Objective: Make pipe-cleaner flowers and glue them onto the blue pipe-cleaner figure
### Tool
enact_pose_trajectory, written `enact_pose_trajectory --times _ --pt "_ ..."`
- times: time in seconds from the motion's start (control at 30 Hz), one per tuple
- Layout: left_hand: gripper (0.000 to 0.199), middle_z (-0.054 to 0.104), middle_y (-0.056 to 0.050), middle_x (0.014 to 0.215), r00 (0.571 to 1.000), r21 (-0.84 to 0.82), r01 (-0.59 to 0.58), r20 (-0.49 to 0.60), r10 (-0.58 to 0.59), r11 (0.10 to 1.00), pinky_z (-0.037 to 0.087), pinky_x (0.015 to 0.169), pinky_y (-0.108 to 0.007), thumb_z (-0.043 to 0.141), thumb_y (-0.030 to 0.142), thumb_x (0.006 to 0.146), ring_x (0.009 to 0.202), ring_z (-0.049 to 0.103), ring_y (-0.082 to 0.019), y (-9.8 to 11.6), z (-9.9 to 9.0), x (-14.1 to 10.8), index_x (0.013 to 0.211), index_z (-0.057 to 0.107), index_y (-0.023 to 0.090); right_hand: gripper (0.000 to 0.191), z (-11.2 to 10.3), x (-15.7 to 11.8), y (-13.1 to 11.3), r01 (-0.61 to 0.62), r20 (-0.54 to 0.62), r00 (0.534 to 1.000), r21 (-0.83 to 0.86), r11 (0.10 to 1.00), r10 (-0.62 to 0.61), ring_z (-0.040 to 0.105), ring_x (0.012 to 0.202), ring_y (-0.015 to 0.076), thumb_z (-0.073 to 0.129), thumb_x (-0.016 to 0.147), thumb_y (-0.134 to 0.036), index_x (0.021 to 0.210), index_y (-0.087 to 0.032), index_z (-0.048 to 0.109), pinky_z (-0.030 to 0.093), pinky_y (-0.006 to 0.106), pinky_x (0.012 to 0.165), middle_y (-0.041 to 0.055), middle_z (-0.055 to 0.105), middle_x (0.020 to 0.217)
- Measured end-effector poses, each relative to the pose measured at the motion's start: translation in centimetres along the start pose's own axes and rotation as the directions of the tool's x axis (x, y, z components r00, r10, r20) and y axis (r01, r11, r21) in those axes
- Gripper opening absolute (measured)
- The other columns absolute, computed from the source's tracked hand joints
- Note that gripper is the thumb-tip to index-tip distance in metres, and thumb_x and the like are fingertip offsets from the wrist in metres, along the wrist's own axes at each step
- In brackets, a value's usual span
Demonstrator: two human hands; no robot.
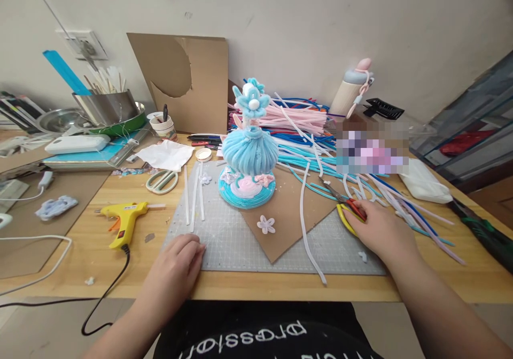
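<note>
My right hand (382, 228) grips scissors (345, 209) with red and yellow handles. Their blades point up and left, next to a white pipe cleaner (316, 153). Loosely curled, my left hand (179, 260) rests at the near left edge of the grey cutting mat (228, 247), and I see nothing in it. Between my hands stands a light-blue pipe-cleaner figure (250, 150) with a flower on top and a round blue base. A small white flower (266, 224) lies in front of it on a cardboard sheet (276, 244). Nearer my right hand, a long white strip (306, 225) curves across the mat.
A yellow glue gun (127, 221) lies on the left, its black cord trailing off the edge. Clear glue sticks (194, 198) and pale green scissors (162, 181) are near it. Bundles of pipe cleaners (300, 121) lie behind the figure, beside a bottle (349, 92). Cut cardboard (208, 81) leans on the wall.
</note>
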State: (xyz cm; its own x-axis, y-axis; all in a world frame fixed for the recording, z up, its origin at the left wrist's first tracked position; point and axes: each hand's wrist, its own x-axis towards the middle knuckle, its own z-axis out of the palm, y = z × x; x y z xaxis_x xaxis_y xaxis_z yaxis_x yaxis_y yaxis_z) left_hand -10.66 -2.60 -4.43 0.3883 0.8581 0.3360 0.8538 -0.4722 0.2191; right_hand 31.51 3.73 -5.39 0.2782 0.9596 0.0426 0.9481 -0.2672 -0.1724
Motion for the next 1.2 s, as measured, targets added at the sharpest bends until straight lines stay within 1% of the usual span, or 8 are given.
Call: enact_pose_trajectory --times 0.2,0.5,0.6,0.73,0.83,1.03,1.13,1.2 --pt "0.017 0.062 -0.007 0.088 0.999 0.005 -0.040 0.024 0.039 0.999 0.052 0.074 -0.035 0.043 0.015 0.093 0.082 0.059 -0.020 -0.2 -0.1 0.0 0.081 0.054 0.016 0.041 0.1 0.0 0.0 0.002 -0.002 1.000 -0.007 1.000 -0.002 0.063 0.081 0.0286 0.042 0.085 -0.054 0.098 -0.021 0.062 0.039 0.033 0.055 0.0088 0.069 0.095" --pt "0.013 0.061 -0.008 0.091 1.000 -0.064 -0.001 0.024 0.003 0.998 0.052 0.077 -0.035 0.047 0.017 0.091 0.086 0.059 -0.020 0.0 -0.2 -0.1 0.081 0.055 0.017 0.041 0.1 0.0 0.1 0.011 0.001 1.000 -0.001 1.000 -0.011 0.064 0.078 0.0287 0.042 0.084 -0.054 0.099 -0.021 0.062 0.039 0.033 0.054 0.0097 0.069 0.095" --pt "0.012 0.061 -0.009 0.098 0.999 -0.061 -0.016 0.034 0.018 0.998 0.051 0.081 -0.036 0.046 0.016 0.091 0.092 0.059 -0.021 0.1 -0.4 -0.7 0.089 0.058 0.016 0.041 -0.1 -0.1 0.0 -0.009 0.016 1.000 0.003 1.000 0.009 0.064 0.079 0.0289 0.042 0.084 -0.054 0.100 -0.022 0.062 0.039 0.034 0.055 0.0088 0.069 0.097" --pt "0.021 0.060 -0.011 0.108 0.998 0.001 -0.054 0.028 0.054 0.999 0.051 0.087 -0.037 0.044 0.015 0.091 0.102 0.058 -0.023 0.2 -0.5 -1.8 0.107 0.057 0.015 0.041 -0.2 -0.1 -0.2 -0.030 0.022 0.999 -0.007 1.000 0.030 0.064 0.084 0.0296 0.042 0.084 -0.055 0.101 -0.022 0.061 0.041 0.034 0.057 0.0074 0.069 0.100" --pt "0.024 0.060 -0.012 0.110 0.997 0.032 -0.068 0.026 0.068 0.997 0.050 0.089 -0.037 0.045 0.016 0.091 0.103 0.057 -0.023 0.3 -0.5 -2.2 0.111 0.058 0.014 0.041 -0.1 -0.1 -0.2 -0.021 0.011 1.000 -0.020 1.000 0.022 0.064 0.083 0.0298 0.041 0.085 -0.054 0.100 -0.021 0.061 0.040 0.034 0.057 0.0086 0.069 0.099" --pt "0.022 0.064 -0.010 0.106 1.000 0.120 -0.017 -0.006 0.018 0.993 0.048 0.087 -0.045 0.045 0.022 0.091 0.102 0.058 -0.027 0.7 -0.6 -1.8 0.099 0.065 0.018 0.042 -0.2 -0.1 0.1 0.029 0.010 1.000 -0.010 1.000 -0.029 0.063 0.079 0.0296 0.042 0.085 -0.054 0.099 -0.020 0.062 0.040 0.035 0.055 0.0114 0.068 0.095" --pt "0.022 0.065 -0.009 0.110 1.000 0.176 0.007 -0.001 -0.007 0.984 0.047 0.087 -0.048 0.048 0.024 0.089 0.104 0.058 -0.030 0.8 -0.7 -2.0 0.100 0.067 0.022 0.039 -0.4 0.1 0.5 0.117 -0.004 0.993 0.032 0.993 -0.117 0.062 0.072 0.0272 0.043 0.086 -0.050 0.094 -0.018 0.063 0.041 0.035 0.055 0.0146 0.067 0.087" --pt "0.023 0.065 -0.008 0.112 1.000 0.177 0.012 0.012 -0.015 0.984 0.046 0.089 -0.048 0.050 0.024 0.088 0.106 0.057 -0.031 0.6 -0.7 -2.3 0.103 0.067 0.024 0.035 -0.3 0.3 0.7 0.136 -0.009 0.991 0.039 0.990 -0.136 0.061 0.069 0.0257 0.046 0.084 -0.048 0.089 -0.019 0.063 0.041 0.035 0.056 0.0139 0.066 0.083"
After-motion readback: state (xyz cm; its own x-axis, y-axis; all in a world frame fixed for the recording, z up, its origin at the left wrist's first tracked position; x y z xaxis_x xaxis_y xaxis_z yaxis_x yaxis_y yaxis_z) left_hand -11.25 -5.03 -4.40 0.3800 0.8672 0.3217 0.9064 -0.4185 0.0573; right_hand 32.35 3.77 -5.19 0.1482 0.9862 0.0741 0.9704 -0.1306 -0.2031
